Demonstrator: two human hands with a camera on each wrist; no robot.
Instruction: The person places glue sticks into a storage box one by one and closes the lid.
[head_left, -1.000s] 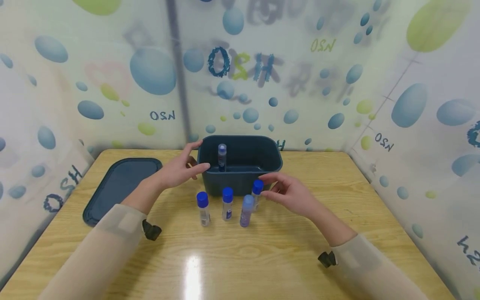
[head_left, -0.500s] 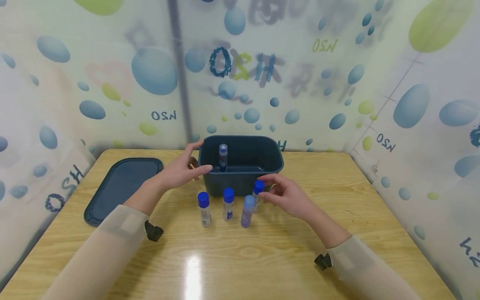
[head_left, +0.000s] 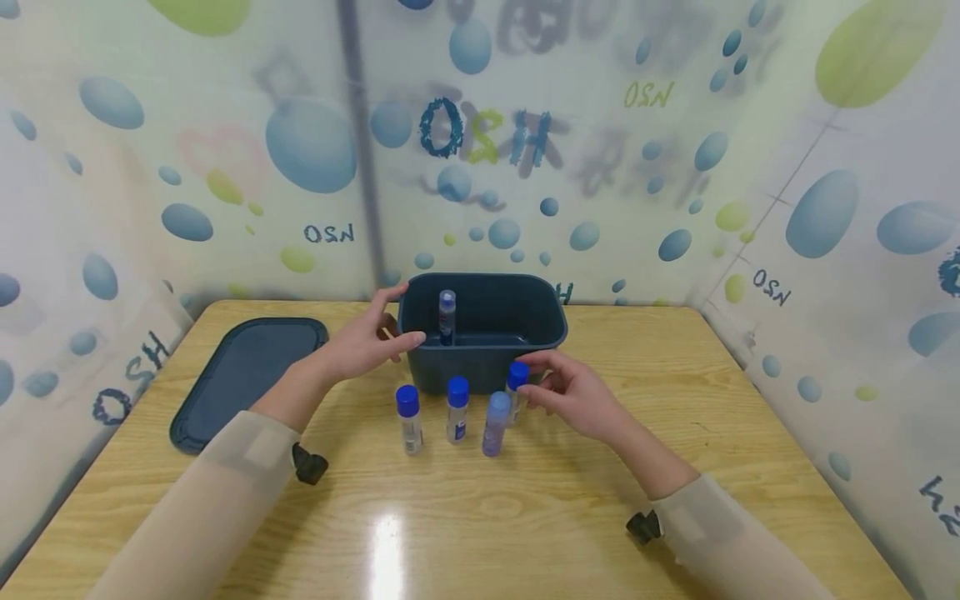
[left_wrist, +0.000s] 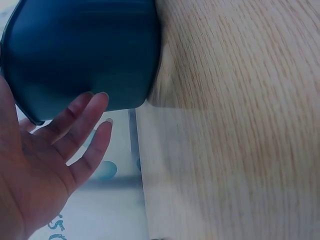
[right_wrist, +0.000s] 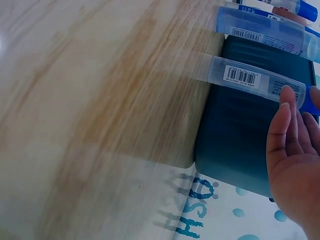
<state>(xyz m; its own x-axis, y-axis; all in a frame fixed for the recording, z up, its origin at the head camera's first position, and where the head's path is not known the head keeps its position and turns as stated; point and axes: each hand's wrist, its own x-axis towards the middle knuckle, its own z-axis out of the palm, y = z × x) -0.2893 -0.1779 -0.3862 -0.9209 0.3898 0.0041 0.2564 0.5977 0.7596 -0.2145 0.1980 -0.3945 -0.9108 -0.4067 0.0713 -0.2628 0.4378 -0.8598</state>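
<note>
A dark blue plastic bin [head_left: 480, 371] stands at the back of the table. My left hand [head_left: 367, 340] holds its left end, thumb and index finger at the rim; in the left wrist view the other fingers [left_wrist: 90, 117] lie along the outer wall. Thumb and index finger of my right hand [head_left: 573, 392] pinch the blue cap of a clear tube [head_left: 517, 377] upright before the bin. Close by stand a purple tube with a light blue cap [head_left: 494, 425] and two more blue-capped tubes [head_left: 457, 410], [head_left: 409, 421]. Another tube [head_left: 447, 315] stands inside the bin.
A dark blue lid [head_left: 240, 379] lies flat on the wooden table [head_left: 480, 525], left of the bin and beside my left forearm. Patterned cloth walls [head_left: 637, 192] close off the back and both sides.
Both hands stay almost where they were; the right forearm has shifted slightly left. The tubes, bin and lid keep their places, apart from a slight shift of the whole view.
</note>
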